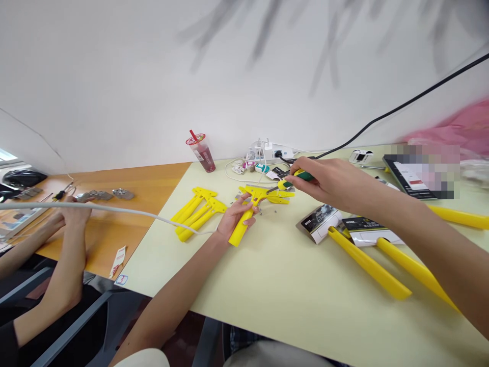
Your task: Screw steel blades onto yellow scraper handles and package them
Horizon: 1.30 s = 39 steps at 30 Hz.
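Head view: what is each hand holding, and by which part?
The right hand holds a screwdriver by its green-and-yellow handle. The left hand holds a yellow plastic T-piece around its long stem.

Only one mark can really be made out from here: a small sticker [121,279] at the corner of the pale table [267,285], showing what looks like a 3. The two black-and-white packets [319,223] carry light print on black, and the paper slip [118,261] on the wooden desk [110,239] has some red print, but both are too small to read. The tablet [410,178] has words on its screen, though they're blurred out, so nothing there is legible either.
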Each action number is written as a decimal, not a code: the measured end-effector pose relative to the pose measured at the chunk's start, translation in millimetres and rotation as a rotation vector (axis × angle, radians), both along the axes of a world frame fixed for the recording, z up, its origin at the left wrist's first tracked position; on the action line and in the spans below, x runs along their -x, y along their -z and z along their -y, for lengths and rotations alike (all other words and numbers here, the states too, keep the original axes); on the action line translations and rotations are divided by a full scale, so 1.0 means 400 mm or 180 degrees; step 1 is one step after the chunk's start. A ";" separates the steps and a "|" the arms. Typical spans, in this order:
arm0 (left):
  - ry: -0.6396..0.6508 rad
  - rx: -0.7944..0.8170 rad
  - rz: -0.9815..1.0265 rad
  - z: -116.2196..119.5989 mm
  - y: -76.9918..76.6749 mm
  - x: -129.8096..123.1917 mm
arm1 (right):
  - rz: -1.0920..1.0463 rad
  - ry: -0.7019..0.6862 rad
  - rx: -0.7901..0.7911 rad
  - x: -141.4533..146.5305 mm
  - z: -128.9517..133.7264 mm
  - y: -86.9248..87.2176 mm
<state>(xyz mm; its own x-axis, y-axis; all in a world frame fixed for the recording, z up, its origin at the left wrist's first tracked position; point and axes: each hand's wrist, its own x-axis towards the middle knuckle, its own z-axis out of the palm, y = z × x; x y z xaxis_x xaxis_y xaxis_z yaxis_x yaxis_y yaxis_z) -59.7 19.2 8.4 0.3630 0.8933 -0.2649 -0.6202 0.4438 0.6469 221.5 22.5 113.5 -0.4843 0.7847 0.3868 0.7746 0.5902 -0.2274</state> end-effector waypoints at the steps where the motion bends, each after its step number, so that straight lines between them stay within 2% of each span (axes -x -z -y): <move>1: -0.0012 0.0004 -0.0024 -0.001 0.001 0.000 | -0.0027 -0.0009 0.0017 0.000 0.001 -0.002; 7: -0.0169 0.0000 -0.0329 -0.002 0.014 -0.006 | -0.0388 -0.0131 0.0251 0.008 0.017 -0.018; 12: -0.0080 0.0070 -0.0352 0.007 0.016 -0.013 | -0.0551 -0.0230 0.0507 0.020 0.026 -0.017; 27: -0.0016 0.0076 0.0010 0.009 0.026 -0.021 | -0.0536 -0.0257 0.0604 0.021 0.019 -0.001; 39: 0.0041 -0.0002 -0.0154 0.006 0.037 -0.021 | -0.0463 -0.0293 0.0642 0.017 0.023 -0.010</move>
<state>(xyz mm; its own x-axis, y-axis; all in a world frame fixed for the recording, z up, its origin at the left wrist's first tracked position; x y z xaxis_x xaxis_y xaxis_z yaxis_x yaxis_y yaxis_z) -51.4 16.9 -6.2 0.3612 0.8889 -0.2819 -0.5824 0.4511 0.6762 214.6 13.4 117.3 -0.5080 0.8082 0.2979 0.6702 0.5882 -0.4527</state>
